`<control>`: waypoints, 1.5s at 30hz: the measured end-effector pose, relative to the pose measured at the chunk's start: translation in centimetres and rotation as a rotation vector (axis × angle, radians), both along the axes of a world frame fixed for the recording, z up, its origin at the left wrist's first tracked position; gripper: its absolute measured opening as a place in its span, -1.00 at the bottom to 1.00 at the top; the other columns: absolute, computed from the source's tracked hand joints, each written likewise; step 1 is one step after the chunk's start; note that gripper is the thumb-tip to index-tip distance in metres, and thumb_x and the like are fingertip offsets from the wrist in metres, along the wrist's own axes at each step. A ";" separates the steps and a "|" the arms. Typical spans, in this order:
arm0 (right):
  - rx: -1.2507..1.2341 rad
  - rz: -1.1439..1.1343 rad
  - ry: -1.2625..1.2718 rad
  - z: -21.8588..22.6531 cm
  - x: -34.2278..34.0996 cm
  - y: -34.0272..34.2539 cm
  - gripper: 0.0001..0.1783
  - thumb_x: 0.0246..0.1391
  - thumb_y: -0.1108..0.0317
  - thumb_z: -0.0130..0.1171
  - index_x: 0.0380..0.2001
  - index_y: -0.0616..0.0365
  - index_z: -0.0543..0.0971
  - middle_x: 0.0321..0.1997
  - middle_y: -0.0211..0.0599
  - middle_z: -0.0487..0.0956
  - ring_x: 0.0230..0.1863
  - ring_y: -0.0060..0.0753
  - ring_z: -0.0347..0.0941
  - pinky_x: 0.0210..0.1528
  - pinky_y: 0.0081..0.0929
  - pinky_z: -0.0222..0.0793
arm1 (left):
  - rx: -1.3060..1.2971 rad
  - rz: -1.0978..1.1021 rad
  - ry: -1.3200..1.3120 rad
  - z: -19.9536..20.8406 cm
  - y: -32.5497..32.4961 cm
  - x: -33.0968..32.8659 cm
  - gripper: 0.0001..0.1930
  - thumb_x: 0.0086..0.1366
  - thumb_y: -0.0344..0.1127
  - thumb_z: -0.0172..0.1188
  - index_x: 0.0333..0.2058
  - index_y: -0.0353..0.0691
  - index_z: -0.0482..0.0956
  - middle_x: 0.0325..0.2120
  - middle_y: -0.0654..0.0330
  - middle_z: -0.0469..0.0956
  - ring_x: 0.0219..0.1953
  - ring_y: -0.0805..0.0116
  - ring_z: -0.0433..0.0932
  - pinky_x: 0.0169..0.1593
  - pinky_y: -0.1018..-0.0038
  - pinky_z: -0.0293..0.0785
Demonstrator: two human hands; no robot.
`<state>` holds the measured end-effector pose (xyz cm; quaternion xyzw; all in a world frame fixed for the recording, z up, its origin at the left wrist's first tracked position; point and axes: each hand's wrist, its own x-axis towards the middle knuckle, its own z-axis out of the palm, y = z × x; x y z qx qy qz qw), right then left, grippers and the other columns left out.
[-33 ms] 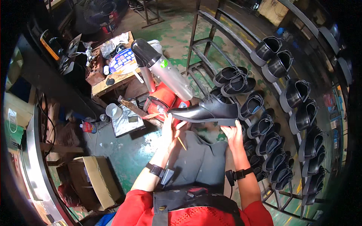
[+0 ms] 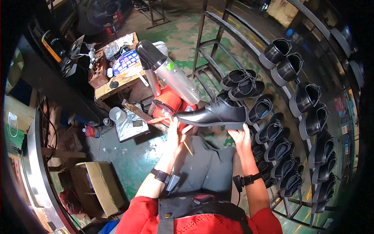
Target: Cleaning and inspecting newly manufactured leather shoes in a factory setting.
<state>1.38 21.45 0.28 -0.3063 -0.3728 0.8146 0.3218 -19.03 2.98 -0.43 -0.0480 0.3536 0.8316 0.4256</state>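
A black leather lace-up shoe (image 2: 212, 114) is held level in front of me, toe to the left and heel to the right. My left hand (image 2: 176, 135) grips it at the toe, fingers closed against the sole edge. A thin yellowish stick (image 2: 188, 148) pokes out below that hand's fingers; its other end is hidden. At the heel, my right hand (image 2: 241, 140) supports the underside of the sole with its fingertips. Just beyond the shoe stands a red machine (image 2: 167, 99) with a silver tube (image 2: 179, 80) capped in black.
Metal racks (image 2: 218, 43) on the right carry several black shoes (image 2: 306, 99). A small wooden table (image 2: 102, 91) with a cluttered top stands at the far left. Nearer are a white cup (image 2: 117, 115), a bottle (image 2: 90, 132) and a cardboard box (image 2: 104, 187) on the floor.
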 end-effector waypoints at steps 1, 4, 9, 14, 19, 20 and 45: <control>0.001 0.003 -0.001 -0.1 -0.3 0.4 -0.54 0.22 0.09 -0.11 0.08 0.13 0.29 -0.01 -0.14 0.46 -0.01 -0.14 0.44 0.15 -0.18 0.28 | 0.005 0.017 0.000 0.0 0.2 -0.1 -0.63 0.32 0.00 0.02 -0.07 -0.12 0.33 -0.10 0.20 0.50 -0.14 0.13 0.58 -0.78 0.75 0.04; -0.006 0.022 -0.026 0.0 -1.0 1.5 -0.54 0.22 0.07 -0.10 0.07 0.11 0.29 -0.01 -0.13 0.46 -0.02 -0.14 0.44 0.11 -0.21 0.30 | 0.010 0.013 0.018 -0.2 0.4 -0.4 -0.56 0.29 0.09 0.02 -0.01 -0.08 0.34 -0.01 0.15 0.42 -0.13 0.16 0.58 -0.74 0.71 0.03; 0.077 -0.010 -0.152 2.1 -2.8 1.3 -0.50 0.19 -0.05 -0.06 -0.01 0.13 0.37 -0.06 -0.18 0.50 -0.11 -0.20 0.49 0.01 -0.30 0.37 | -0.014 0.043 -0.018 -1.5 0.4 -0.7 -0.54 0.29 0.11 0.02 0.00 -0.07 0.33 -0.01 0.12 0.42 -0.14 0.16 0.58 -0.75 0.70 0.02; 0.076 -0.008 -0.226 3.4 -4.2 1.4 -0.44 0.17 0.00 0.04 0.12 0.08 0.28 -0.11 -0.22 0.47 -0.24 -0.25 0.53 -0.08 -0.36 0.40 | -0.032 0.050 -0.052 -2.1 -0.4 -0.4 -0.54 0.26 0.16 0.03 -0.07 -0.05 0.38 -0.08 0.16 0.45 -0.14 0.15 0.59 -0.74 0.70 0.01; 0.130 0.030 -0.362 4.3 -6.0 0.8 -0.39 0.14 -0.05 0.07 0.13 0.09 0.29 -0.13 -0.29 0.49 -0.30 -0.33 0.54 -0.10 -0.38 0.39 | -0.085 0.065 -0.114 -3.6 -1.6 -0.3 -0.53 0.24 0.21 0.02 -0.11 -0.03 0.39 -0.16 0.21 0.46 -0.13 0.17 0.58 -0.75 0.70 0.01; 0.135 0.017 -0.384 4.8 -6.3 0.2 -0.37 0.12 -0.07 0.09 0.13 0.09 0.29 -0.14 -0.31 0.50 -0.32 -0.37 0.54 -0.10 -0.38 0.38 | -0.079 0.057 -0.123 -3.8 -2.0 -0.4 -0.53 0.24 0.22 0.02 -0.11 -0.02 0.39 -0.16 0.22 0.46 -0.12 0.17 0.57 -0.75 0.70 0.03; 0.188 0.425 -0.064 3.9 -5.6 -2.8 -0.29 0.02 0.49 0.13 0.25 0.18 0.14 0.20 -0.23 0.29 0.18 -0.40 0.27 0.16 -0.45 0.22 | 0.050 0.019 -0.368 -9.7 -9.6 -0.3 -0.64 0.31 0.06 -0.02 -0.15 -0.09 0.45 -0.26 0.20 0.58 -0.46 0.38 0.54 -0.75 0.68 0.04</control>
